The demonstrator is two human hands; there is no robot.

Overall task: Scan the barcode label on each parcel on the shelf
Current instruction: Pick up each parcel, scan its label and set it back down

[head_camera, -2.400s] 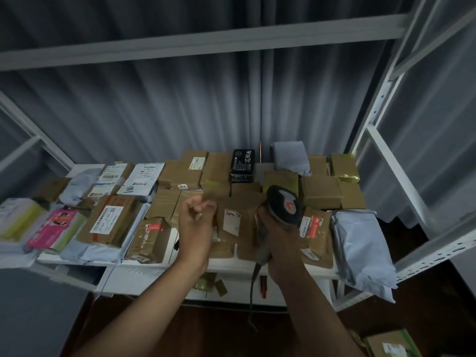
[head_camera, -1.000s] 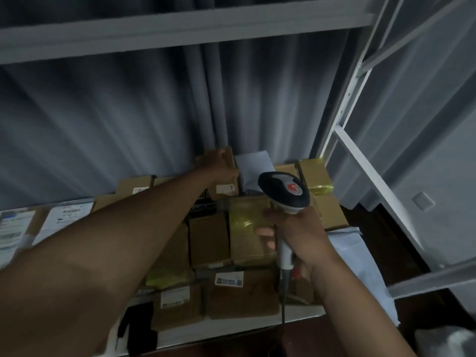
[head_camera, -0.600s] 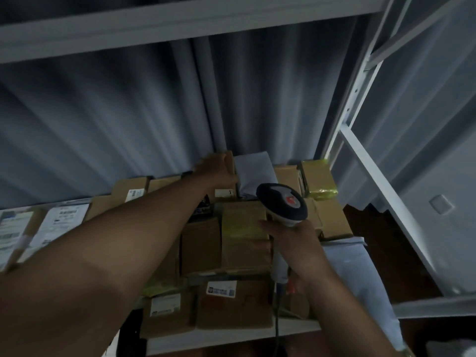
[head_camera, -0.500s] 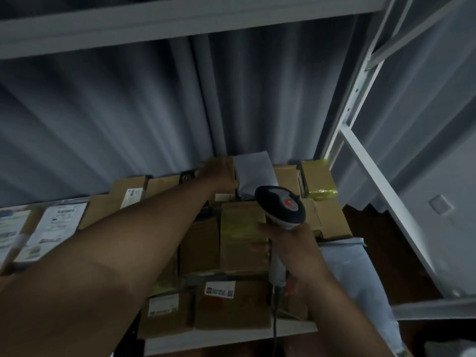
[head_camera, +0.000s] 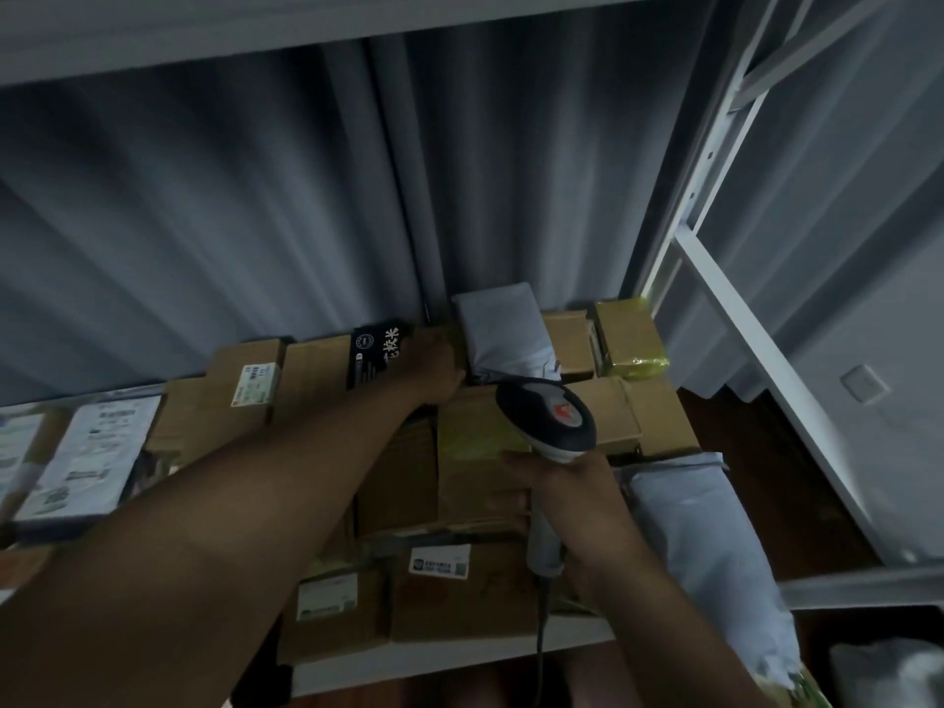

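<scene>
Shelf (head_camera: 459, 669): parcels crowd it, many labels showing. Your right hand (head_camera: 572, 495) grips the scanner (head_camera: 549, 421) above the middle boxes. Your left hand (head_camera: 434, 373) rests on a back-row parcel (head_camera: 503, 337); finger curl unclear. Scanned count unknowable; likely much remains.

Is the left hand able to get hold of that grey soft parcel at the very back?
Probably yes. The left hand already reaches the back row, right beside the grey soft parcel, which lies on top with nothing over it.

Right hand (head_camera: 577, 495) grips scanner (head_camera: 549, 419) over parcels (head_camera: 475, 467).
</scene>
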